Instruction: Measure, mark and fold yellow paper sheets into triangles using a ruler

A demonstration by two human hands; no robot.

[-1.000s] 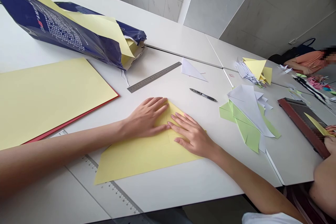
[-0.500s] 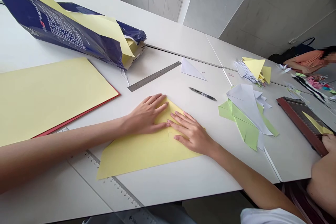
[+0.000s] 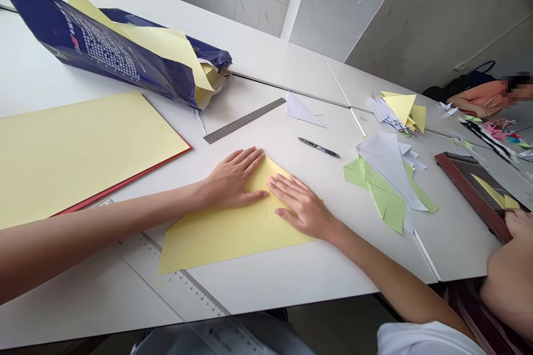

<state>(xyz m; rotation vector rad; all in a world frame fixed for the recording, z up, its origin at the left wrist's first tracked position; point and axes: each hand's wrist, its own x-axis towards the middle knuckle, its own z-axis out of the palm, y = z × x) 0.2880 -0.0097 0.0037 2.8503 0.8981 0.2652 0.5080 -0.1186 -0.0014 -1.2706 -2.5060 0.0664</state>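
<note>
A folded sheet of yellow paper point(image 3: 225, 241) lies on the white table in front of me, its far end coming to a point. My left hand point(image 3: 235, 180) rests flat along its upper left edge, fingers stretched out and thumb pointing right. Across from it, my right hand point(image 3: 302, 205) presses flat on the right part of the same paper, fingers spread a little. The thumb of my left hand lies close to the fingers of my right. Under the paper's lower left corner runs a clear plastic ruler point(image 3: 204, 291), which reaches past the table edge.
A steel ruler point(image 3: 245, 120), a pen point(image 3: 318, 147) and a folded white paper point(image 3: 303, 110) lie beyond my hands. Left are a yellow paper stack point(image 3: 83, 150) and a blue bag point(image 3: 137, 64). Green folded papers point(image 3: 387, 199) and a co-worker's hand at a paper trimmer point(image 3: 470, 194) are right.
The fingers of my left hand have drawn closer together at the paper's upper edge. My right hand stays almost in place. The whole view has shifted slightly.
</note>
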